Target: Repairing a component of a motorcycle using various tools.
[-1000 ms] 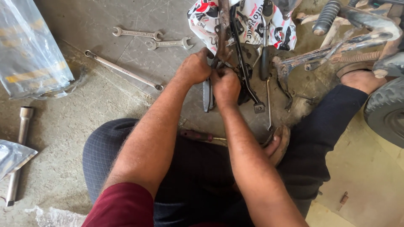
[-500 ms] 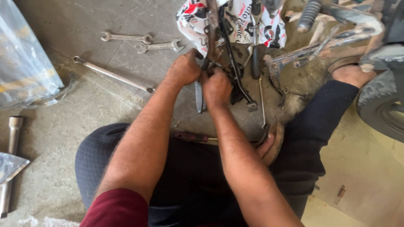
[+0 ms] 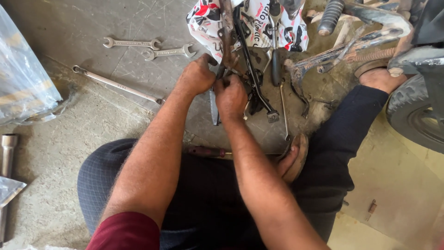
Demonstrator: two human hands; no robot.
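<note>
Both hands meet at the middle of the scene, closed tight around a rusty, grimy metal bracket [image 3: 227, 44] that hangs off the underside of a motorbike. The left hand [image 3: 196, 76] wraps it in a fist from the 9 o'clock side; the right hand [image 3: 231, 95] pinches narrow just below, touching a flat grey metal bar [image 3: 214, 109], though what exactly sits between those fingers is hidden. The bracket's long axis runs from 12 o'clock down toward 6, and the black side-stand leg [image 3: 254, 88] beside it slants from 12 toward 5, ending in a small square foot.

The floor [image 3: 138, 28] is rough, scuffed concrete, dusty and scratched. At 10 o'clock from the hands lie two short open-ended spanners [image 3: 132, 43] [image 3: 169, 52], bright steel, almost end to end. A long thin ring spanner [image 3: 118, 84] lies at 9 o'clock, pointing from 10 toward 4. A steel socket tube [image 3: 8, 153] rests at the far 8 o'clock edge, beside crinkled clear plastic sheeting [image 3: 23, 78]. A patterned red, white and black cloth [image 3: 203, 18] hangs at 12. The knobbly tyre [image 3: 416, 115] sits at 3 o'clock, a coiled spring [image 3: 370, 55] at 2.
</note>
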